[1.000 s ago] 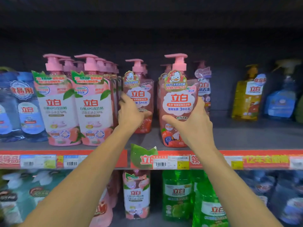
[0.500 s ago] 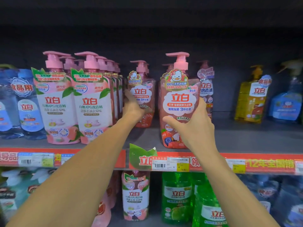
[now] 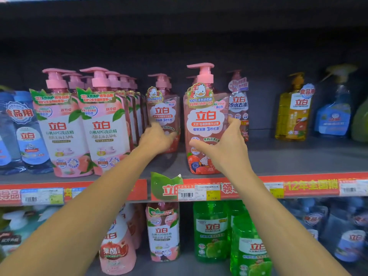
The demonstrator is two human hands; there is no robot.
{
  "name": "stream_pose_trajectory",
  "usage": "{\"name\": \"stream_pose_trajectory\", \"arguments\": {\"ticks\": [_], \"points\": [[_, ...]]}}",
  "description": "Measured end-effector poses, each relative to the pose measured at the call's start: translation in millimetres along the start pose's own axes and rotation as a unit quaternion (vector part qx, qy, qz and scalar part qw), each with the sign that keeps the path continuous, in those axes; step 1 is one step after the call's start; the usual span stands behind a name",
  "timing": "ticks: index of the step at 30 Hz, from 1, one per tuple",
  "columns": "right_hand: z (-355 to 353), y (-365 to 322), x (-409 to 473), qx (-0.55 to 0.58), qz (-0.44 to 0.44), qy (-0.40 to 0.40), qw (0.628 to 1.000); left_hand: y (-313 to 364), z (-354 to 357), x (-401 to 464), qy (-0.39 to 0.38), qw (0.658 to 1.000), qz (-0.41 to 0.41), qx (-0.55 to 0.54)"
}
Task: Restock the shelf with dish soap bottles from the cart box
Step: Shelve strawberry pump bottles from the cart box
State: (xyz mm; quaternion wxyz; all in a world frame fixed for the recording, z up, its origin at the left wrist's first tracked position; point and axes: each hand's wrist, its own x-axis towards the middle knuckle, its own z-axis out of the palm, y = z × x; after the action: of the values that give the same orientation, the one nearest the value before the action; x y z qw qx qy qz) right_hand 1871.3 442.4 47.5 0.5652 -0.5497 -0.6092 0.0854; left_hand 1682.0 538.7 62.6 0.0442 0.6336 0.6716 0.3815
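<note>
Two reddish strawberry dish soap bottles with pink pumps stand on the grey shelf (image 3: pixel 288 158). My right hand (image 3: pixel 225 148) grips the front bottle (image 3: pixel 205 116) near the shelf's front edge, thumb across its lower label and fingers round its right side. My left hand (image 3: pixel 157 138) holds the second bottle (image 3: pixel 163 108), which stands farther back and to the left; the hand covers its lower part. More bottles of the same kind stand behind both.
Rows of pink-and-white peach soap bottles (image 3: pixel 59 128) stand to the left, blue bottles (image 3: pixel 25 136) beyond them. A yellow bottle (image 3: pixel 292 114) and a blue spray bottle (image 3: pixel 332 116) stand at right. Green bottles (image 3: pixel 211 232) fill the lower shelf. Price tags (image 3: pixel 197 193) line the red shelf edge.
My left hand has pushed the second bottle farther back on the shelf. My right hand keeps its grip on the front bottle, which stays near the edge.
</note>
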Motion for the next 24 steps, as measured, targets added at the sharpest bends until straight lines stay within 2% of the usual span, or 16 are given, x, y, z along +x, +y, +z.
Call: {"name": "stream_pose_trajectory", "arguments": {"ticks": [2,6,12,17,24], "points": [[-1.0,-2.3,-0.9,-0.021,-0.005,0.007,1.000,-1.6,-10.1,-25.6,-0.038,0.999,0.025,0.002],[-2.5,-6.9,-4.9,-0.068,-0.020,0.008,0.997,-10.0,-17.9,-82.2,-0.056,0.992,0.044,0.100],[-5.1,-9.1,-8.7,-0.086,-0.011,0.001,0.996,-23.6,-1.7,-120.8,0.082,0.955,0.153,0.241],[3.6,-6.9,-3.3,-0.061,0.000,-0.004,0.998,-30.1,3.3,-120.2,0.132,0.944,0.188,0.237],[26.4,-2.2,34.0,-0.070,0.041,-0.045,0.996,-31.9,5.0,-122.6,0.147,0.944,0.209,0.207]]}}
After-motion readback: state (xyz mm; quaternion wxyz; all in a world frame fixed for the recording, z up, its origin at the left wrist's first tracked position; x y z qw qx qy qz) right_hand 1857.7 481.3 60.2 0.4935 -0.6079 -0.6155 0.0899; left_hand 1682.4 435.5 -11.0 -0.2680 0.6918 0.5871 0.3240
